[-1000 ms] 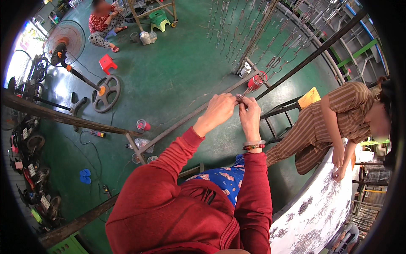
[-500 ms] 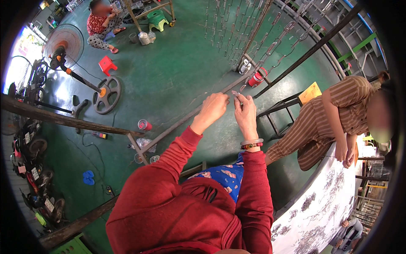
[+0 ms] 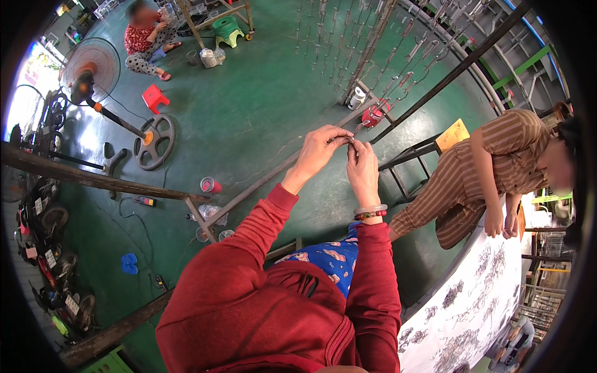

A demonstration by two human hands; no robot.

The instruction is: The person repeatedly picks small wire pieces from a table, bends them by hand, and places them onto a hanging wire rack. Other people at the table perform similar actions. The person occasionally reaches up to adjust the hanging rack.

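Left fingers point(image 3: 339, 133) and right fingers point(image 3: 359, 149) pinch metal piece point(image 3: 352, 139)

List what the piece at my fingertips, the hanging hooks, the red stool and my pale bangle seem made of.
Piece: probably metal, greyish, but too small to be sure.
Hanging hooks: likely metal wire, bare and shiny; thin bent shapes catch light.
Red stool: apparently moulded plastic, smooth, evenly coloured.
Pale bangle: smooth, slightly glossy; stone, glass or plastic, can't tell.

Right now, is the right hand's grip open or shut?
Shut: the right hand pinches a small metallic piece, its fingertips closed together and mostly hiding it.
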